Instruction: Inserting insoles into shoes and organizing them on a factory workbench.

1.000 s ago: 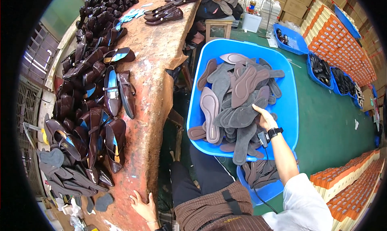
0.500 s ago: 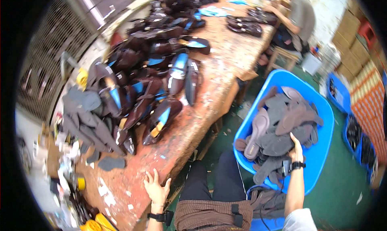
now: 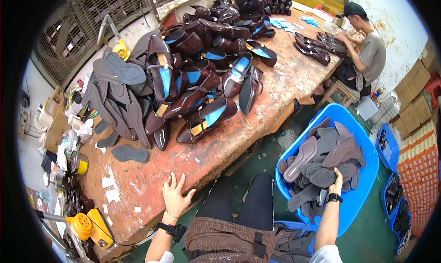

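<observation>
My left hand (image 3: 175,195) lies flat with spread fingers on the near edge of the worn reddish workbench (image 3: 220,146), holding nothing. My right hand (image 3: 336,182) reaches down into the blue tub (image 3: 363,189) at my right and grips a grey shoe sole (image 3: 324,176) in the heap there. On the bench ahead sits a pile of dark brown shoes with blue insoles (image 3: 197,88). To its left lies a stack of grey soles (image 3: 117,95). One loose grey sole (image 3: 129,153) rests on the bench near my left hand.
Another person (image 3: 367,51) sits at the far end of the bench handling dark shoes. A yellow heat gun (image 3: 89,224) lies at the bench's near left corner. More blue tubs (image 3: 390,148) and stacked cartons (image 3: 420,162) stand on the green floor at right.
The view has swung left and toward the bench. My right hand stays in the blue tub on the soles. My left hand stays flat on the bench edge.
</observation>
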Demonstrator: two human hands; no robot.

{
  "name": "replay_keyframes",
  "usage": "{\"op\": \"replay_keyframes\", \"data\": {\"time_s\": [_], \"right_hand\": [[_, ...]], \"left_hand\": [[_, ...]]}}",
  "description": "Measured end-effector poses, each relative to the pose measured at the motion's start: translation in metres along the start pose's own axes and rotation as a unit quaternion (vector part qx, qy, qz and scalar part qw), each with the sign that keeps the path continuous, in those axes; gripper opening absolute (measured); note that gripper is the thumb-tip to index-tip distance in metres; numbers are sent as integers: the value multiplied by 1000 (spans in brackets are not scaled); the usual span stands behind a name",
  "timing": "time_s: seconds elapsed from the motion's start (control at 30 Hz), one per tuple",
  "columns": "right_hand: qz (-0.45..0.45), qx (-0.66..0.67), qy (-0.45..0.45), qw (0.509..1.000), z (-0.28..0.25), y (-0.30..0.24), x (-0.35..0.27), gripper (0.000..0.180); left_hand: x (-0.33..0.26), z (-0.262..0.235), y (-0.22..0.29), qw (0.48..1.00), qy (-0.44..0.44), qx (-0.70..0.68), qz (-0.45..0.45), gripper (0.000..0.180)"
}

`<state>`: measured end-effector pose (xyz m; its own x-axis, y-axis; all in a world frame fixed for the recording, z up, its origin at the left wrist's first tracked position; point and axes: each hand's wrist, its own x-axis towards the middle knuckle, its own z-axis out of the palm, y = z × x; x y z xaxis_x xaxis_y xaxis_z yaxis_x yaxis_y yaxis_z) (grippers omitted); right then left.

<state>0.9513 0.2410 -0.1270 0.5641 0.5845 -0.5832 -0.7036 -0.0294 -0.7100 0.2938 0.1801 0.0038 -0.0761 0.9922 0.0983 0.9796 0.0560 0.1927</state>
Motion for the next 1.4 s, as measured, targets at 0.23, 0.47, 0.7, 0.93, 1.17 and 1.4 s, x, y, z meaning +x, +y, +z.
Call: {"op": "replay_keyframes", "data": {"time_s": [0.23,0.47,0.7,0.93,1.17,1.4], "right_hand": [[-109,-27,16,994,45,-49,-71,39],[-140,5,-15,990,63,-119,-135,28],[-203,-76,-27,976,94,-194,-197,16],[-313,-167,-86,931,197,-239,-251,20],[-245,-190,-281,908,388,-230,-261,23],[-261,-215,-476,812,620,-76,-260,28]], "left_hand": [[-6,10,-48,994,18,-61,83,67],[-12,13,-49,996,19,-38,75,61],[-7,18,-43,995,26,-49,87,56],[-7,9,-59,994,41,-67,80,61],[-4,-4,-55,989,46,-134,47,56],[-9,-1,-59,985,66,-162,14,57]]}}
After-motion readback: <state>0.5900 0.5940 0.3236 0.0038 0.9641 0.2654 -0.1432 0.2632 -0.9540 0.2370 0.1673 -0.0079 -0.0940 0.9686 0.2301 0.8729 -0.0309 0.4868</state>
